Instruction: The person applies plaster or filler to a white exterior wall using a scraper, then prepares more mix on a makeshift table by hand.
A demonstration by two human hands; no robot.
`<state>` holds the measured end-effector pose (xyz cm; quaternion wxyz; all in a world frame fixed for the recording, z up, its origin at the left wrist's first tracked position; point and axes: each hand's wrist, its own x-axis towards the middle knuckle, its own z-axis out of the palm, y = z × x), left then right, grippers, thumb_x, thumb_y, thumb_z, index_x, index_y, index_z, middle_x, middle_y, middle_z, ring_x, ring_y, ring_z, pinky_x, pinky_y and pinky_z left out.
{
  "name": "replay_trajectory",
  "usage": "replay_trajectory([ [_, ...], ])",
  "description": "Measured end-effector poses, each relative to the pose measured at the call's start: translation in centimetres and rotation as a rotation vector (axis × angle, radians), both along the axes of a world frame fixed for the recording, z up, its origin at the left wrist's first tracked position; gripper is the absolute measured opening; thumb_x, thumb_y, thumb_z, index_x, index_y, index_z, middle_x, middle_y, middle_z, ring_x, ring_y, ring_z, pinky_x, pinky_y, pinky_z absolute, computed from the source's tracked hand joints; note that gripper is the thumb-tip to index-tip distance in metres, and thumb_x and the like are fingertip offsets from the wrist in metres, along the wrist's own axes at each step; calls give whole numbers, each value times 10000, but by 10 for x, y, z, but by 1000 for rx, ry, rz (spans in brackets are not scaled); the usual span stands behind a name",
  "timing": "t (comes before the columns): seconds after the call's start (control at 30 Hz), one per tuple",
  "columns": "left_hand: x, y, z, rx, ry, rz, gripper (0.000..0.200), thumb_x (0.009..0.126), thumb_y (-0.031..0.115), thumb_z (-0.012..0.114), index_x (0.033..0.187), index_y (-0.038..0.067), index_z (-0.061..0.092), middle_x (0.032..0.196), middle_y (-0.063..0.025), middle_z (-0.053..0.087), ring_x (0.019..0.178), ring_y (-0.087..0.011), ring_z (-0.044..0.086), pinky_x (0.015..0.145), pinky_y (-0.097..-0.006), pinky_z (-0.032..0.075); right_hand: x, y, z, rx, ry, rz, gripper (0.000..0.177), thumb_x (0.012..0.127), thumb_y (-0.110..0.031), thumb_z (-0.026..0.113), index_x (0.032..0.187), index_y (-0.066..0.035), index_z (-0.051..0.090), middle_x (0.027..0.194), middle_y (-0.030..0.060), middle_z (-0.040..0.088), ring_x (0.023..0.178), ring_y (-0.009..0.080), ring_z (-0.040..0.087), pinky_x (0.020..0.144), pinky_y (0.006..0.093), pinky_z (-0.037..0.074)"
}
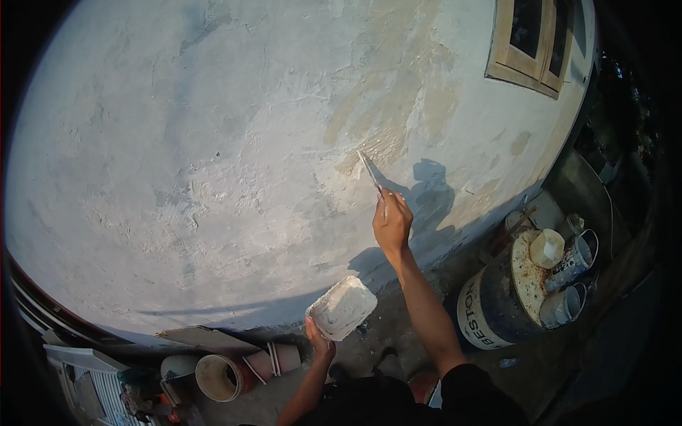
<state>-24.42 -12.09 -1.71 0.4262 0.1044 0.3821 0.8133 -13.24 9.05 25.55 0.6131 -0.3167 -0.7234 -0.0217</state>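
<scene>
My right hand (393, 221) is closed around the handle of a slim, whitish-smeared paintbrush (371, 172), which I see nearly edge-on. Its tip meets the wall (270, 142) at the lower end of a rough beige patch (383, 145). Lower down, my left hand (321, 341) grips a shallow rectangular tub (342, 308) by its left corner. White paste coats the tub's inside and rim. The wall around the beige area is white and uneven, with thick dabs and grey smudges.
A wooden-framed window (529, 50) sits at upper right. A drum (486, 302) stands at right, carrying a plastic container (547, 248) and metal pails (561, 307). At lower left are a bucket (217, 378), a pinkish pot (273, 361) and a leaning board (206, 339).
</scene>
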Motion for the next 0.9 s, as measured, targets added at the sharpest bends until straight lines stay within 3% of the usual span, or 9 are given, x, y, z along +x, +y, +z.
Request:
replay_trajectory([
  [0.1, 1, -1, 7, 30, -37, -54, 461, 1039, 384, 320, 1266, 5, 449, 1237, -121, 523, 1162, -210, 531, 1014, -361, 409, 42, 41, 19, 46, 82, -246, 220, 864, 29, 591, 1076, 66, 638, 849, 196, 649, 772, 354, 645, 662, 402, 508],
  [0.2, 1, 0, -2, 40, 34, -61, 460, 1038, 379, 311, 1249, -6, 451, 1211, -130, 533, 1129, -202, 543, 994, -361, 419, 54, 67, 35, -16, 162, -305, 217, 862, 8, 607, 1070, 49, 653, 825, 190, 646, 755, 343, 646, 642, 408, 502],
  [0.3, -1, 3, -10, 18, 45, -51, 446, 1040, 371, 308, 1217, -9, 460, 1168, -130, 547, 1094, -197, 553, 974, -360, 427, 45, 69, 31, 33, 58, -275, 213, 856, -7, 621, 1061, 31, 666, 811, 173, 648, 754, 331, 646, 640, 398, 501],
  [0.4, -4, 4, -14, 24, 85, -46, 421, 1041, 363, 313, 1186, 5, 479, 1132, -119, 559, 1067, -197, 565, 955, -359, 435, 32, 55, 24, -75, 18, -225, 206, 861, -18, 621, 1055, 33, 668, 812, 158, 651, 751, 326, 641, 639, 389, 500],
  [0.5, -4, 6, -15, 19, 63, -52, 514, 1032, 453, 288, 1286, 40, 460, 1249, -146, 544, 1150, -275, 567, 1000, -424, 454, 17, 48, 12, -41, 4, -215, 205, 865, -23, 617, 1053, 43, 665, 813, 162, 650, 750, 327, 635, 642, 389, 499],
  [0.6, -1, 9, -12, 32, -44, -10, 372, 1036, 348, 347, 1166, 33, 498, 1137, -98, 562, 1069, -196, 568, 953, -353, 435, 6, 37, 9, -63, 57, -160, 209, 861, -21, 615, 1052, 53, 658, 817, 171, 650, 745, 337, 626, 646, 400, 498],
  [0.9, -5, 2, -8, 26, -43, -28, 454, 1031, 380, 356, 1287, 16, 447, 1255, -118, 521, 1172, -211, 527, 1017, -365, 402, -21, 19, -5, 28, 58, -53, 229, 825, 34, 606, 1046, 83, 637, 817, 197, 654, 748, 365, 624, 649, 420, 497],
])
